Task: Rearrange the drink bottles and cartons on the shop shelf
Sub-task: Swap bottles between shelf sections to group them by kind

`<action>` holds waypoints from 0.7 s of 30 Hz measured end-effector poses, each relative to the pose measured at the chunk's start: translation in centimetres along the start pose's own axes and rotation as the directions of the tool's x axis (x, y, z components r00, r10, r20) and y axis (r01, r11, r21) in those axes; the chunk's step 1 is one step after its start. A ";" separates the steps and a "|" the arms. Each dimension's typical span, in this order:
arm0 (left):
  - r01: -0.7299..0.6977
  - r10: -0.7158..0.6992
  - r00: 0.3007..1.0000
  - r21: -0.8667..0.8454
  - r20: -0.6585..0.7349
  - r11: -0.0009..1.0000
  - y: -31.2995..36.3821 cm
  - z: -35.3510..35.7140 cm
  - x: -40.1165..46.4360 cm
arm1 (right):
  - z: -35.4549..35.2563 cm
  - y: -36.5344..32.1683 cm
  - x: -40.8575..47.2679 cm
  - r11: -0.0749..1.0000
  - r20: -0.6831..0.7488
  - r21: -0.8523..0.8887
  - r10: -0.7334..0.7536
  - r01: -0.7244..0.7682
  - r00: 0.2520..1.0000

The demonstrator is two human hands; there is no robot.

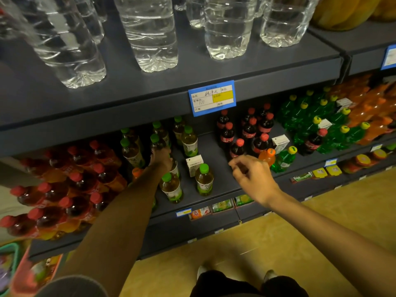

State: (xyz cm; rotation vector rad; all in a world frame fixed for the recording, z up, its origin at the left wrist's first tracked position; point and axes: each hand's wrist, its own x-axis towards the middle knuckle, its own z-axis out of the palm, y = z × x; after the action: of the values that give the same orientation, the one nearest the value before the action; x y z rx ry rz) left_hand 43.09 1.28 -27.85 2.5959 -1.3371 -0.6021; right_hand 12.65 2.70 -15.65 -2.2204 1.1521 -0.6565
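On the shelf, left hand grips a green-capped bottle.

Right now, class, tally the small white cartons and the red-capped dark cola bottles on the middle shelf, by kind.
Small white cardboard cartons: 4
Dark plastic cola bottles with red caps: 9
Total: 13

Green-capped tea bottles, red-capped colas, blue-and-yellow tag
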 end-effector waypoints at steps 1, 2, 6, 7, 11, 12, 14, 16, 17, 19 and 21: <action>-0.003 0.003 1.000 0.002 -0.004 1.000 0.1 -0.2 -0.2 | 0.0 -0.1 0.0 1.000 0.001 0.002 0.004 -0.004 1.000; -0.006 0.006 1.000 0.007 -0.009 1.000 0.2 -0.3 -0.3 | 0.1 -0.1 0.1 1.000 0.000 0.005 0.007 -0.007 1.000; -0.005 0.005 1.000 0.014 -0.014 1.000 0.8 -1.0 -1.6 | 0.4 -0.4 0.2 1.000 0.020 0.007 0.016 -0.016 1.000; -0.010 0.010 1.000 0.011 -0.016 1.000 0.9 -1.2 -2.0 | 0.5 -0.4 0.2 1.000 0.024 0.010 0.011 -0.011 1.000; -0.024 0.025 0.998 0.007 -0.057 1.000 1.4 -2.9 -4.1 | 0.9 -0.8 0.1 1.000 0.044 0.006 -0.011 0.011 0.999; -0.029 0.028 0.997 -0.005 -0.075 1.000 1.4 -3.4 -4.7 | 0.9 -0.9 0.2 1.000 0.052 0.005 -0.022 0.022 0.998; -0.047 0.041 0.990 -0.037 -0.133 0.998 1.3 -4.5 -6.1 | 0.8 -1.0 0.4 0.999 0.069 0.005 -0.043 0.043 0.997; -0.073 0.057 0.978 -0.073 -0.199 0.995 0.9 -5.6 -7.7 | 0.6 -0.7 0.6 0.998 0.091 0.004 -0.061 0.061 0.994; -0.088 0.067 0.973 -0.090 -0.222 0.992 0.6 -6.2 -8.6 | 0.5 -0.5 0.7 0.998 0.104 0.005 -0.065 0.064 0.993; -0.111 0.077 0.962 -0.116 -0.263 0.987 -0.2 -7.1 -10.6 | 0.0 0.1 0.9 0.997 0.112 0.008 -0.072 0.072 0.991; -0.090 0.050 0.953 -0.121 -0.298 0.988 -1.0 -7.8 -12.8 | -0.5 0.5 1.2 0.997 0.110 0.007 -0.078 0.078 0.991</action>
State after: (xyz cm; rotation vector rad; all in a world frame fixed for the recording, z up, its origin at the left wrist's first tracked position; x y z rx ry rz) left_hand 40.49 11.92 -17.57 2.4025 -1.2407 -0.2681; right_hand 12.63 1.33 -15.40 -2.2783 1.0135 -0.5583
